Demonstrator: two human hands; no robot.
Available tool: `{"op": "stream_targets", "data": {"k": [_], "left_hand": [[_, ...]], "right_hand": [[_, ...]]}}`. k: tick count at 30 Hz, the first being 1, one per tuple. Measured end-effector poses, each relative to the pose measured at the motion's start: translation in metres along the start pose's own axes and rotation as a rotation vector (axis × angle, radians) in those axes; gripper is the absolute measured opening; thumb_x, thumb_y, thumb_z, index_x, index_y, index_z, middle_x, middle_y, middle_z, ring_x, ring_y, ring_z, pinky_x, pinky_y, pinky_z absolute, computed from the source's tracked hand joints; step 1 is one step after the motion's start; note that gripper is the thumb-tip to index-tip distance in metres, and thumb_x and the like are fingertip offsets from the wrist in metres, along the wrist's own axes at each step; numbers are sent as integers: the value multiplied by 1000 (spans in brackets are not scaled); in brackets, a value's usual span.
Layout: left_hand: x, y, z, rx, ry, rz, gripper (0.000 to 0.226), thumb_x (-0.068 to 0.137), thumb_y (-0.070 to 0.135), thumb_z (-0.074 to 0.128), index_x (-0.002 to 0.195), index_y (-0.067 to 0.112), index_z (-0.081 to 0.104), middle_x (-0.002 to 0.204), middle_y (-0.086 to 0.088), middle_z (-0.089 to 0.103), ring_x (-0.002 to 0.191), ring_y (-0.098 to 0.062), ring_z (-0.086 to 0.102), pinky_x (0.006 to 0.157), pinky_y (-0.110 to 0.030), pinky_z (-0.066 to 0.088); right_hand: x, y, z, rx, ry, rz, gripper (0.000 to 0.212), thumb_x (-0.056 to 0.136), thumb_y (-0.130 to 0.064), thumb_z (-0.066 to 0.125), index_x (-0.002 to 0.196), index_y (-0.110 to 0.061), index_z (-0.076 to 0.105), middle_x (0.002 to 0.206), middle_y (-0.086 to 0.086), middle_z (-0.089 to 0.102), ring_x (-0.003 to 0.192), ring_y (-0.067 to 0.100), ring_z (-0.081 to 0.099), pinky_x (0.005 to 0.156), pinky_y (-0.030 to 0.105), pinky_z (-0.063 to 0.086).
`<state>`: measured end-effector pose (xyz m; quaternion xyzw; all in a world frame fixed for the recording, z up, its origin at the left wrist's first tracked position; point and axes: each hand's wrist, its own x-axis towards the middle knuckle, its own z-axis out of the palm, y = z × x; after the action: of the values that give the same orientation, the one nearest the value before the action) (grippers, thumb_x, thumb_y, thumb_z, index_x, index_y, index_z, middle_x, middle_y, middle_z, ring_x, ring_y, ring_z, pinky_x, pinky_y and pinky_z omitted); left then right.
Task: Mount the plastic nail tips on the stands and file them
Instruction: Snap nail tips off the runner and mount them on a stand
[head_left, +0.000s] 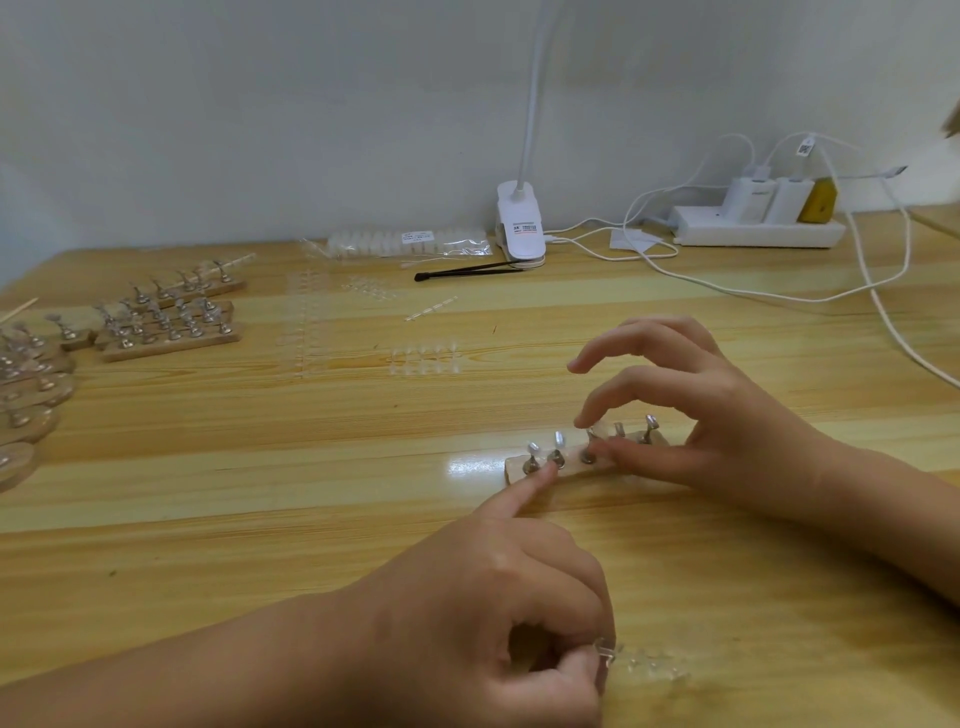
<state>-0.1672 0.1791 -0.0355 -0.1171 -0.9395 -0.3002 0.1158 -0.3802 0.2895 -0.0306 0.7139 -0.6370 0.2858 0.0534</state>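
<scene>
Pinching a clear nail tip (597, 430) between thumb and forefinger, the right hand (717, 426) has its grip closed on the tip at the third of five metal pegs (649, 428) on a small wooden block (571, 472). It seems to be seating the tip there, and its other fingers arch up, probably to stay clear of the neighbouring pegs. The two pegs to the left already carry tips.

The left hand (493, 587) stretches its forefinger out to touch the block's near edge, likely to stop it sliding. Its thumb and curled fingers grip a clear strip of spare tips (644, 662), kept close for the next peg.

The block lies on a pale, striped wooden tabletop (311, 467). More clear strips (426, 358) lie loose further back. At the far left stand rows of other blocks (171, 322) with pegs. Along the back edge are a bag of tips (405, 241), a black tool (467, 271), a white clip lamp (519, 228) and a power strip (753, 231) with trailing white cables, all against a plain grey wall (260, 104).
</scene>
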Motion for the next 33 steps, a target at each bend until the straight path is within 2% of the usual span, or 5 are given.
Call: {"op": "stream_targets", "data": {"k": [8, 15, 22, 26, 33], "left_hand": [[-1, -3, -4, -298, 94, 92, 26, 84, 8, 51, 62, 5, 66, 71, -4, 67, 71, -17, 65, 115, -44, 26], [-2, -7, -4, -549, 166, 33, 26, 83, 5, 47, 60, 5, 60, 72, -4, 67, 74, -24, 66, 83, -48, 49], [1, -7, -7, -810, 189, -14, 37, 82, 7, 45, 65, 37, 56, 74, 7, 67, 78, -23, 64, 78, -34, 48], [0, -12, -5, -806, 181, -30, 30, 81, 8, 45, 53, 17, 47, 70, 4, 66, 78, -21, 64, 78, -30, 48], [-4, -17, -7, -735, 664, -107, 33, 77, 24, 40, 49, 32, 53, 52, 11, 52, 58, -15, 52, 90, -23, 45]], "right_hand": [[-2, -29, 4, -10, 42, -140, 18, 89, -34, 67, 99, -24, 77, 118, 0, 61, 120, 26, 49, 102, 39, 38], [-3, -34, 9, -152, 104, -193, 18, 91, -34, 67, 97, -22, 78, 109, -1, 68, 109, 26, 59, 90, 44, 46], [-5, -35, 8, -340, 116, -328, 27, 99, -38, 57, 105, -21, 77, 106, -2, 71, 105, 21, 64, 92, 39, 46], [-4, -35, 7, -295, 106, -284, 26, 99, -33, 56, 108, -20, 76, 108, -2, 70, 106, 21, 62, 93, 35, 44], [-2, -34, -19, 34, -71, -160, 13, 92, -24, 62, 93, -13, 70, 83, -5, 64, 75, 8, 56, 68, 20, 46]]}}
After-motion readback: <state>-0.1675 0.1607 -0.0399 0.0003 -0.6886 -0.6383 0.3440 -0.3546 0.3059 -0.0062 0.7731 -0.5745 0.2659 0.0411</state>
